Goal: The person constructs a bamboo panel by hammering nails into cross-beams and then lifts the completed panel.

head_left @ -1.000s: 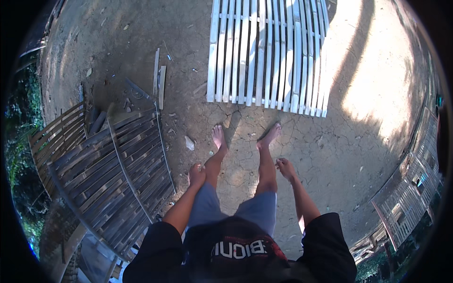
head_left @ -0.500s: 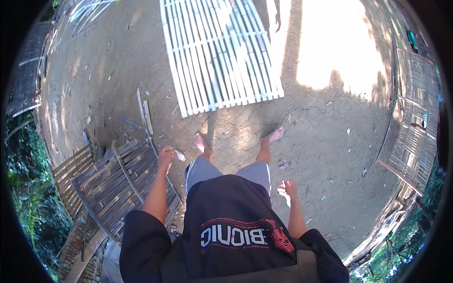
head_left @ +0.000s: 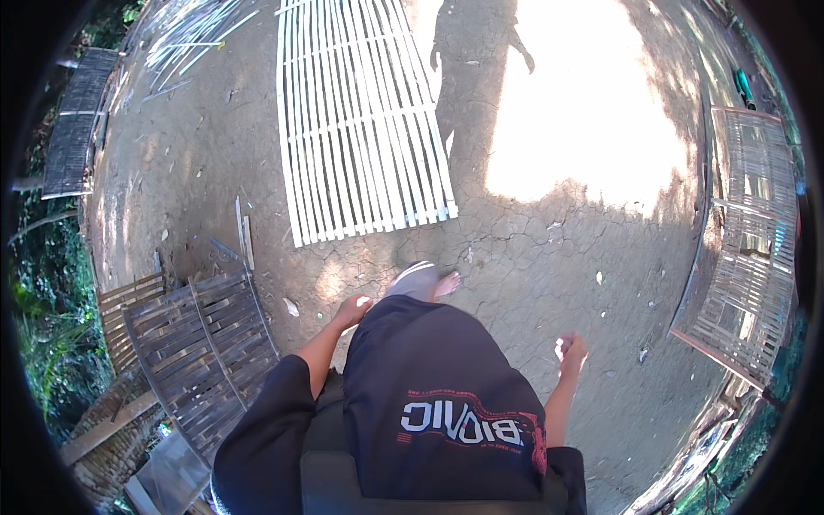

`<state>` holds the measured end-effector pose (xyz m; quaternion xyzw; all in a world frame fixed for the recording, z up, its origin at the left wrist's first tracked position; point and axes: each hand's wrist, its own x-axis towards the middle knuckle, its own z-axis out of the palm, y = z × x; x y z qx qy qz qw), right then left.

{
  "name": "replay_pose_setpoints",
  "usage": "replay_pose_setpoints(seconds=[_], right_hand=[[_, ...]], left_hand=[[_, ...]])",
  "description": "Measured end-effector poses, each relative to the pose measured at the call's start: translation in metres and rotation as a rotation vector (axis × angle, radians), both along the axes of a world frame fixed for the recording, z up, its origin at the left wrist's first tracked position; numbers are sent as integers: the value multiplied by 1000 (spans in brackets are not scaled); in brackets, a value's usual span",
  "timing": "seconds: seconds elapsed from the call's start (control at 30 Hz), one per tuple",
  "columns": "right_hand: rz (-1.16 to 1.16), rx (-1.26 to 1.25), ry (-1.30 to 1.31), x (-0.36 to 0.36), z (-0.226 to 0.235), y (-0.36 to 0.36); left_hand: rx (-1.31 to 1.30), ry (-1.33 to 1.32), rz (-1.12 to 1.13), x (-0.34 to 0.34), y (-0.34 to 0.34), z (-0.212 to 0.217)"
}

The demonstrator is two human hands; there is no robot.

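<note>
Hanging half-open & empty: L hand (head_left: 350,311) nr black shirt (head_left: 438,356), R hand (head_left: 572,351) over cracked ground (head_left: 524,283), pale slatted panel (head_left: 361,120) ahead.

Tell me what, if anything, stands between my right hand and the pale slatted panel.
Nothing visible does: cracked ground shows between the right hand and the near end of the pale slatted panel. A bare foot is left of that line.
</note>
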<state>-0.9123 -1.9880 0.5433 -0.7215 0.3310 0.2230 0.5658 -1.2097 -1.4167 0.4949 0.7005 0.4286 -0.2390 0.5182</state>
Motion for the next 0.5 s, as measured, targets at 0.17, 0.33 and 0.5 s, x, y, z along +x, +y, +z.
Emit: replay_pose_setpoints(seconds=[0.17, 0.33, 0.5], right_hand=[[156, 293, -349, 147, 92, 124], [481, 224, -283, 273, 140, 164], [281, 104, -295, 373, 77, 118]], left_hand=[[109, 54, 49, 51, -15, -26], [35, 123, 213, 125, -31, -70], [169, 191, 228, 189, -30, -104]])
